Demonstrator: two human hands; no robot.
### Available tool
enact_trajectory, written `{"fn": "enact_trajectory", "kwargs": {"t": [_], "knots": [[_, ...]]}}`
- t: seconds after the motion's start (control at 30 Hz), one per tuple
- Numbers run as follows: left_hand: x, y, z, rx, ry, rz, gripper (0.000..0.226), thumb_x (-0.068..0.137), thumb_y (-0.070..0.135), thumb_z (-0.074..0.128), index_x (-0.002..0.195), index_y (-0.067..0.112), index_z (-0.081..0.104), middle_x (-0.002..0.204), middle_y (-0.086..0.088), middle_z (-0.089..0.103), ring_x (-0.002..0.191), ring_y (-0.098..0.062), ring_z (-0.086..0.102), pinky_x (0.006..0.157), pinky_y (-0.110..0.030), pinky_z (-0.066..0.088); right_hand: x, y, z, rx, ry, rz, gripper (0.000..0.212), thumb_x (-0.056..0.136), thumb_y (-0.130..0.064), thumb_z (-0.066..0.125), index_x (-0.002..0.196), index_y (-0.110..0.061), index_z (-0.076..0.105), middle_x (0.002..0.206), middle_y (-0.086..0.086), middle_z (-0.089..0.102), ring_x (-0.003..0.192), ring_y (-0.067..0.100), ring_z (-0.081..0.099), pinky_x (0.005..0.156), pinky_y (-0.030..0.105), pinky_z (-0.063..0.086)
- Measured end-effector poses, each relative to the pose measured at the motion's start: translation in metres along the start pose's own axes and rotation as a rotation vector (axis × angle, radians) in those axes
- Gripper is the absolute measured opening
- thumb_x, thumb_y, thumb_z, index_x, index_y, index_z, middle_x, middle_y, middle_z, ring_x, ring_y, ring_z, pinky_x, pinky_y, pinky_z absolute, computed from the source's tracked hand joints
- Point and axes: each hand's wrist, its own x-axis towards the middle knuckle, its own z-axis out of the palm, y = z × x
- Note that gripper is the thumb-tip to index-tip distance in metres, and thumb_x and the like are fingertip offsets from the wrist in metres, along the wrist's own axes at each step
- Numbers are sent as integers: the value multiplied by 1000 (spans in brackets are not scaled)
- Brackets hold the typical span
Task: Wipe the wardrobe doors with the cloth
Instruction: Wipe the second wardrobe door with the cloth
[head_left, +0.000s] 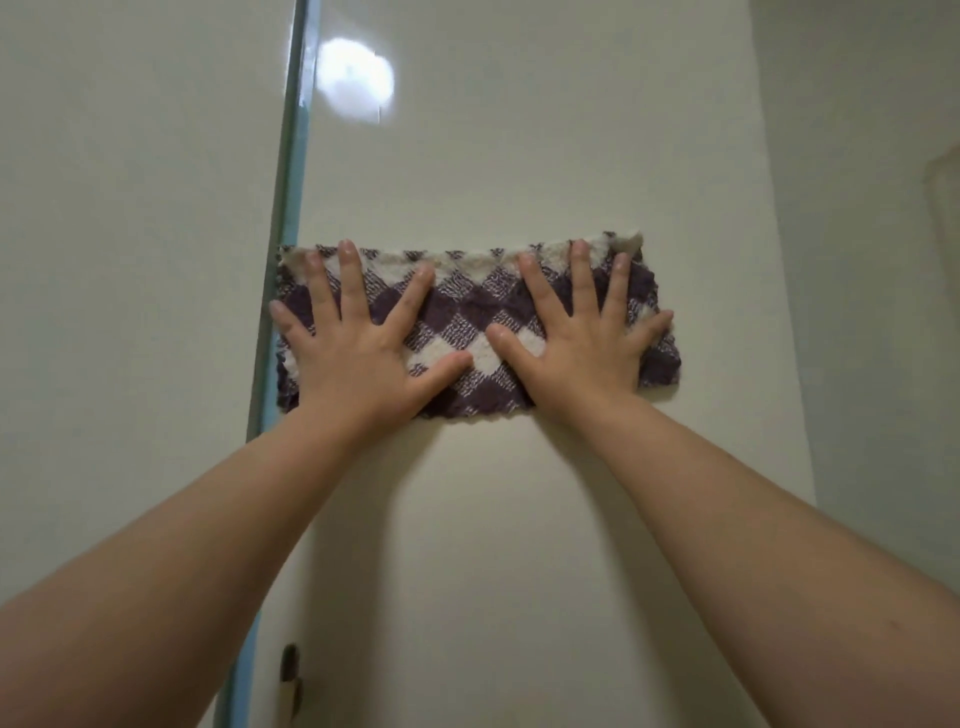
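A purple-and-cream checked cloth (467, 322) lies spread flat against the pale glossy wardrobe door (519, 519). My left hand (358, 348) presses on the cloth's left half with fingers spread and straight. My right hand (582, 338) presses on its right half the same way. The cloth's left edge reaches the blue-green seam (291, 171) between this door and the neighbouring door (130, 260).
A small dark handle or latch (291, 675) sits low on the door near the seam. A bright light reflection (356, 80) shows high on the door. The door's right edge meets a pale wall (872, 260).
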Motion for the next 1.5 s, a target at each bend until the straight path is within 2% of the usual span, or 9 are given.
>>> {"fn": "enact_trajectory", "kwargs": {"t": [0.13, 0.43, 0.67, 0.93, 1.03, 1.23, 1.5], "knots": [[23, 28, -3, -7, -2, -31, 86, 63, 89, 11, 138, 52, -10, 153, -14, -20, 137, -40, -24, 103, -68, -5, 28, 24, -12, -12, -8, 4, 71, 80, -78, 19, 141, -53, -7, 156, -7, -19, 140, 28, -23, 100, 73, -6], [84, 102, -1, -11, 45, 39, 84, 65, 89, 10, 139, 52, -10, 153, -15, -18, 137, -41, -23, 103, -67, -8, 81, 97, -35, -29, 35, 39, 71, 80, -78, 20, 142, -52, -5, 157, -8, -15, 142, 25, -18, 104, 71, -3], [81, 124, 5, -20, 71, 74, 83, 67, 86, 11, 140, 51, -7, 154, -15, -16, 138, -40, -20, 104, -66, -8, 73, 122, -31, -7, 90, 53, 70, 82, -77, 20, 143, -51, -2, 158, -5, -9, 143, 24, -14, 106, 67, -3], [19, 136, 18, -54, 54, 170, 81, 71, 84, 17, 141, 49, -2, 154, -15, -17, 138, -40, -19, 104, -66, -8, -2, 137, -10, 23, 75, 133, 71, 83, -75, 22, 144, -48, -3, 158, -3, -9, 143, 24, -16, 108, 65, -2], [-20, 133, 30, -48, 43, 187, 82, 70, 84, 17, 141, 49, -1, 154, -15, -16, 138, -41, -18, 104, -66, -8, -46, 140, 4, 18, 79, 138, 75, 78, -78, 14, 144, -48, -6, 158, -3, -9, 143, 25, -15, 108, 64, 0], [-90, 122, 51, -34, 108, 268, 83, 70, 84, 28, 141, 43, 21, 154, -21, 9, 139, -45, 5, 103, -67, -1, -137, 132, 30, 60, 45, 212, 73, 80, -75, 14, 142, -45, -8, 157, -2, -11, 143, 24, -16, 108, 63, -3], [-161, 100, 58, 1, 69, 282, 82, 72, 84, 29, 143, 44, 19, 152, -19, 12, 138, -43, 8, 103, -68, 3, -212, 114, 49, 64, -35, 242, 73, 83, -75, 11, 146, -42, -6, 157, 3, -8, 142, 26, -14, 104, 65, -3]]}}
